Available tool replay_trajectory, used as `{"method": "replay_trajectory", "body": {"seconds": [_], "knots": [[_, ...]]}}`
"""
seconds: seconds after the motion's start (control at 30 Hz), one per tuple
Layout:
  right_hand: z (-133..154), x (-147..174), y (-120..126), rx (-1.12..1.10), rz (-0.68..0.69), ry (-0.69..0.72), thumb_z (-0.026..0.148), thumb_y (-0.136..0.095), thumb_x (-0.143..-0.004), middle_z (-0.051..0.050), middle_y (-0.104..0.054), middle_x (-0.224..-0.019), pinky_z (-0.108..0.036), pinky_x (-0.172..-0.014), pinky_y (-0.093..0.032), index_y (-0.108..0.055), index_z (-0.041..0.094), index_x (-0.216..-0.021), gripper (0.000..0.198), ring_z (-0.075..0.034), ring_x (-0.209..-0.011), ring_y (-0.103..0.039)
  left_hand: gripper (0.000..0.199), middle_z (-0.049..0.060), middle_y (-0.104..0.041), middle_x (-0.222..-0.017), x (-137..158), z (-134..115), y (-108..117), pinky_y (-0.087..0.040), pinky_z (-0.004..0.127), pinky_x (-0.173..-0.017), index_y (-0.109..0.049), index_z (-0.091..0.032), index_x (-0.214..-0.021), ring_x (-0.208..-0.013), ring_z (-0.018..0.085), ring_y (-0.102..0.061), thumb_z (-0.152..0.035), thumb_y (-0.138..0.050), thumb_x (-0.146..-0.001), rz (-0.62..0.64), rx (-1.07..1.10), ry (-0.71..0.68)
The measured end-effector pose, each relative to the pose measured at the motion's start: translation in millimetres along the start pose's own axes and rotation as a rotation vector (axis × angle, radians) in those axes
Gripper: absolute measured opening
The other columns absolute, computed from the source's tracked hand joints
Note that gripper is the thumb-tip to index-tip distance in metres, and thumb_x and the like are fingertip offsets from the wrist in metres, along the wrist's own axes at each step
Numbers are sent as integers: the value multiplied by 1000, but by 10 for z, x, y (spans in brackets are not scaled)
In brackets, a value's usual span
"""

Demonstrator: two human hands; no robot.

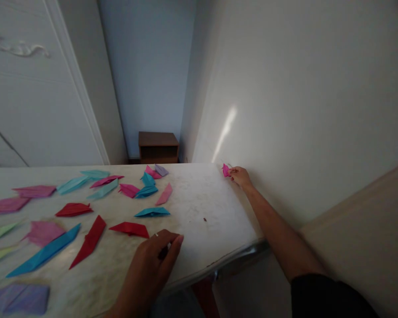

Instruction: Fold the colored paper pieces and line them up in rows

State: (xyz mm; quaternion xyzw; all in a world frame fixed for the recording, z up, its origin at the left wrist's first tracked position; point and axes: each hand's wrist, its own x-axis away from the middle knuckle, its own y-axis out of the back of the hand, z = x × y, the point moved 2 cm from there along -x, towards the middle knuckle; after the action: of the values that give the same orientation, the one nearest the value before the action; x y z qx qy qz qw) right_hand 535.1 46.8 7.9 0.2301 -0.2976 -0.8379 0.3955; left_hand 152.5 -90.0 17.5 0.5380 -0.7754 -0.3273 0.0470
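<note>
Stretched out to the far right corner of the table, my right hand [241, 176] pinches a bright pink folded paper piece [226, 170] by its side. My left hand [154, 260] hovers over the front of the table, thumb and forefinger drawn together, with nothing visible in them. Closest to it lies a red folded paper piece [131, 229], just beyond the knuckles. Other folded papers lie nearby: a blue one [152, 212], a light pink one [164, 194] and a long red one [89, 243].
More folded papers cover the left of the white table [215, 238], including a purple one [20, 298] and a long blue one [46, 251]. A wall [285, 110] borders the right side. Beyond the far edge stands a brown cabinet [158, 139]. A small dark speck [204, 219] lies on the tabletop.
</note>
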Motion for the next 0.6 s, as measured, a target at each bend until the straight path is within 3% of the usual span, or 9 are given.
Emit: {"method": "replay_trajectory", "body": {"seconds": [0.17,0.37,0.47,0.6], "knots": [[-53,-280,-87,157,-57,16,18,-57,-82,-9,-72,-78,-20,-56,-38,-72,11,-91,20,-13,-63,-60,35,0,-67,-65,-5,103,-59,-46,21,-55,-65,-22,-69,-58,15,-62,-46,-49,-89,75,28,-18],[-88,-369,-63,268,-98,30,20,-54,-85,-8,-73,-77,-21,-61,-40,-75,12,-92,23,-15,-70,-64,31,-2,-67,-68,46,204,-49,-48,17,-58,-65,-24,-72,-61,13,-63,-44,-51,-90,104,46,-19],[-119,-340,-75,310,-139,46,19,-50,-88,-9,-74,-88,-22,-66,-43,-74,14,-98,26,-17,-79,-66,30,-2,-67,-68,59,218,-66,-49,16,-59,-65,-23,-73,-61,12,-63,-43,-51,-90,96,35,-23],[-109,-269,-115,367,-176,132,21,-46,-91,-10,-67,-118,-23,-83,-43,-68,16,-115,33,-19,-104,-62,29,-2,-67,-69,61,196,-73,-49,16,-59,-65,-23,-72,-61,12,-63,-41,-51,-91,82,26,-43]]}}
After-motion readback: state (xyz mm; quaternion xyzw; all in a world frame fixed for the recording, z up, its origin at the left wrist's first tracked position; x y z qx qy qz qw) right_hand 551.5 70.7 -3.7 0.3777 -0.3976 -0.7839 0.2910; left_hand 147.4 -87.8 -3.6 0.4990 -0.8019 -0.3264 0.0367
